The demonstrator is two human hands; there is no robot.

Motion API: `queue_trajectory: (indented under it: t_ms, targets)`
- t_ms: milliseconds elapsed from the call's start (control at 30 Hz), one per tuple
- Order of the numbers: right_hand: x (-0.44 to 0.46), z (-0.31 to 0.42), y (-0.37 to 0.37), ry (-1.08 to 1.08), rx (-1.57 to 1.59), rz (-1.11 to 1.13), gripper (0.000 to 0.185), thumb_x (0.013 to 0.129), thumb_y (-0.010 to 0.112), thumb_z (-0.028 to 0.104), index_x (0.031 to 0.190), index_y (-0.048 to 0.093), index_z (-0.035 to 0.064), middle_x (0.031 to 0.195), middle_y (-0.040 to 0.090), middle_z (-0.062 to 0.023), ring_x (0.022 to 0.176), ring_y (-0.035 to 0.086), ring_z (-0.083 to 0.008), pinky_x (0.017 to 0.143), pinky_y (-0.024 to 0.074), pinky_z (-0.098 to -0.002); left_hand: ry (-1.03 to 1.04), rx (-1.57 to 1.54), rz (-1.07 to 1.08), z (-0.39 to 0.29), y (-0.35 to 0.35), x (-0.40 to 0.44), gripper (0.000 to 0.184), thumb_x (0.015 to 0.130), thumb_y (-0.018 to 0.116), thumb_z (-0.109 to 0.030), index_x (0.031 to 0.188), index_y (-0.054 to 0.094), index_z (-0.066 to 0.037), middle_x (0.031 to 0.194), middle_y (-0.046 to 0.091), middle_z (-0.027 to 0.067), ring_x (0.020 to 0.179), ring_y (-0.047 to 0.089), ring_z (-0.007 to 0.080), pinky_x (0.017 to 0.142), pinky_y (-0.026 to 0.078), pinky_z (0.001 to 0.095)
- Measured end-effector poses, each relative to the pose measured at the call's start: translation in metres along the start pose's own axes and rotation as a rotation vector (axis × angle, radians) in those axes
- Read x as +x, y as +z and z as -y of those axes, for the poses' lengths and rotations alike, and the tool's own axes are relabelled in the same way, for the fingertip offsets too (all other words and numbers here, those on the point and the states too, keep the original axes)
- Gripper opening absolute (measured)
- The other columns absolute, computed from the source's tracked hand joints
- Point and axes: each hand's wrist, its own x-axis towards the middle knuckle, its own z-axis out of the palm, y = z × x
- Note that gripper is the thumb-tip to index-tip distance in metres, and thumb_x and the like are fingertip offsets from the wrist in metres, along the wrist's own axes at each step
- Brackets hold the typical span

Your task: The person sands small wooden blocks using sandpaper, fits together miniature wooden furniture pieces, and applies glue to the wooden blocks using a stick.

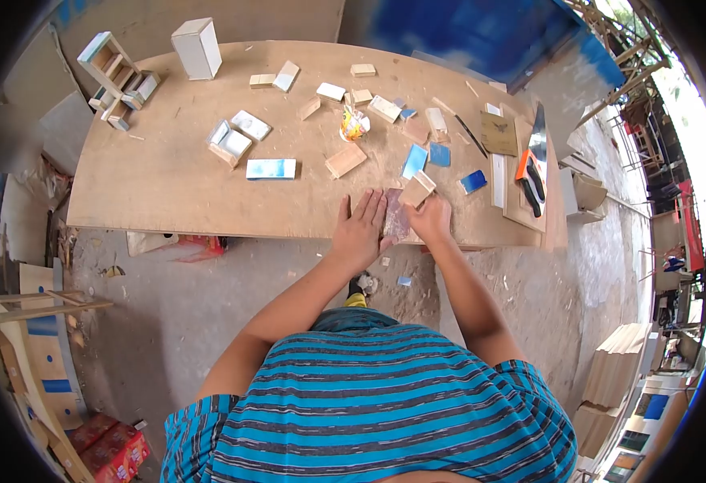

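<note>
My left hand (359,232) lies flat near the table's front edge, fingers stretched out, its thumb side against a reddish-brown sheet (396,216) that looks like sandpaper. My right hand (432,219) is closed round a small wooden block (417,189), tilted at the sheet's right side. Just beyond it are a light-blue piece (415,161) and a darker blue square (439,154). A blue-topped block (474,182) rests to the right. Left of centre lie a plain wooden block (345,161) and a blue-and-white block (271,169).
The wooden table (159,177) carries several more small blocks and a cup with an orange-and-yellow pattern (354,123). A handsaw (533,173) lies on boards at the right. A small wooden chair-like model (118,79) and a white box (196,50) stand at the back left.
</note>
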Motion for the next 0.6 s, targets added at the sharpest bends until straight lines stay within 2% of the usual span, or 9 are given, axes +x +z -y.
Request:
queue_trajectory:
  t_ms: [100,200,233,333,367,467,500,600]
  targets:
    - [-0.041,0.005,0.011,-0.035,0.025,0.043,0.035,0.073,0.073,0.033,0.09,0.069,0.0031,0.08,0.067,-0.0204,0.074,0.065,-0.0396,0.067,0.052,-0.0477,0.005,0.046,0.036,0.0,-0.003,0.003,0.081,0.085,0.058,-0.053,0.144,0.037,-0.001,0.154,0.032,0.0138,0.143,0.028,0.0269,0.112,0.02,0.0583]
    - [-0.035,0.005,0.005,-0.169,0.041,-0.056,0.035,0.072,0.073,0.032,0.092,0.07,0.0034,0.08,0.067,-0.0205,0.074,0.065,-0.0399,0.067,0.0518,-0.0479,-0.008,0.025,0.047,0.0,-0.002,0.004,0.082,0.086,0.056,-0.053,0.145,0.036,0.0,0.154,0.032,0.0136,0.144,0.027,0.0266,0.113,0.018,0.0583]
    - [-0.019,0.004,0.003,-0.114,-0.075,-0.073,0.035,0.072,0.073,0.031,0.093,0.07,0.0034,0.081,0.067,-0.0205,0.076,0.066,-0.0399,0.068,0.0522,-0.0469,-0.015,0.002,0.049,-0.001,-0.001,0.002,0.082,0.086,0.055,-0.054,0.146,0.035,0.0,0.154,0.032,0.0135,0.144,0.026,0.0265,0.114,0.017,0.0583]
    - [0.01,0.015,-0.006,0.028,0.011,-0.017,0.034,0.072,0.073,0.029,0.095,0.07,0.0038,0.084,0.068,-0.0224,0.077,0.066,-0.04,0.07,0.0529,-0.0449,0.004,0.011,-0.005,-0.001,-0.002,0.001,0.082,0.086,0.056,-0.054,0.144,0.037,0.0,0.153,0.034,0.0144,0.143,0.029,0.0277,0.112,0.02,0.0591]
    - [0.014,0.011,-0.012,0.061,0.07,0.057,0.034,0.073,0.074,0.029,0.094,0.07,0.0024,0.084,0.069,-0.0208,0.079,0.068,-0.0372,0.074,0.0531,-0.0416,0.009,0.011,-0.009,-0.001,-0.002,0.0,0.082,0.085,0.055,-0.055,0.144,0.038,0.0,0.152,0.034,0.0146,0.143,0.029,0.0279,0.111,0.021,0.0594]
    - [0.017,-0.017,-0.015,0.254,0.779,0.196,0.041,0.075,0.074,0.029,0.103,0.067,0.0002,0.092,0.07,-0.0194,0.083,0.069,-0.0321,0.077,0.0525,-0.0375,0.012,0.009,-0.034,0.001,0.001,0.001,0.083,0.085,0.056,-0.055,0.143,0.038,0.001,0.152,0.035,0.0149,0.142,0.031,0.0279,0.111,0.021,0.0598]
    - [0.011,-0.005,-0.034,0.359,0.908,0.295,0.051,0.077,0.073,0.03,0.115,0.06,-0.0021,0.102,0.069,-0.0187,0.09,0.069,-0.0312,0.08,0.0514,-0.0377,0.011,0.004,-0.038,0.0,0.002,0.001,0.082,0.084,0.057,-0.054,0.143,0.039,0.001,0.152,0.035,0.0147,0.142,0.031,0.0277,0.111,0.021,0.0596]
    - [0.0,-0.009,-0.038,0.232,0.378,0.382,0.046,0.082,0.07,0.024,0.118,0.058,-0.0017,0.107,0.068,-0.0123,0.095,0.066,-0.0226,0.084,0.0493,-0.0345,0.012,-0.003,-0.057,-0.001,0.001,0.0,0.082,0.083,0.059,-0.052,0.142,0.039,0.002,0.151,0.036,0.0147,0.141,0.032,0.0274,0.111,0.022,0.0598]
